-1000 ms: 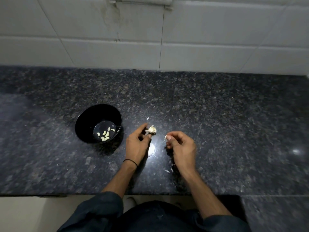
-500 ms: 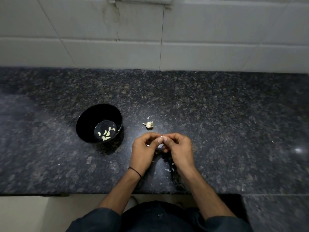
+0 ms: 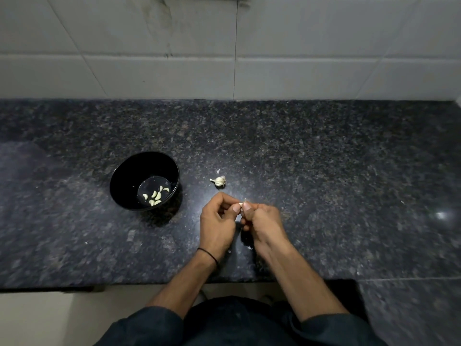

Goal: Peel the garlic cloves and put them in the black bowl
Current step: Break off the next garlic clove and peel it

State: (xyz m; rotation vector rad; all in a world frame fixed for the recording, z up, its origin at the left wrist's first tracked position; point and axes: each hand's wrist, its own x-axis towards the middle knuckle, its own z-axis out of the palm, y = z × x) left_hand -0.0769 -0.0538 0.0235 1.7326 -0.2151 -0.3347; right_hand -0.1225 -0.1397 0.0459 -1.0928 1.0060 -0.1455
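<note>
Between curled left hand (image 3: 216,222) and right hand (image 3: 263,221), pinched a garlic clove (image 3: 240,204) for peeling. Set black bowl (image 3: 126,178) leftward, within reach.

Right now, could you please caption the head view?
Left hand and right hand pinch a garlic clove near the black bowl of peeled cloves.
</note>
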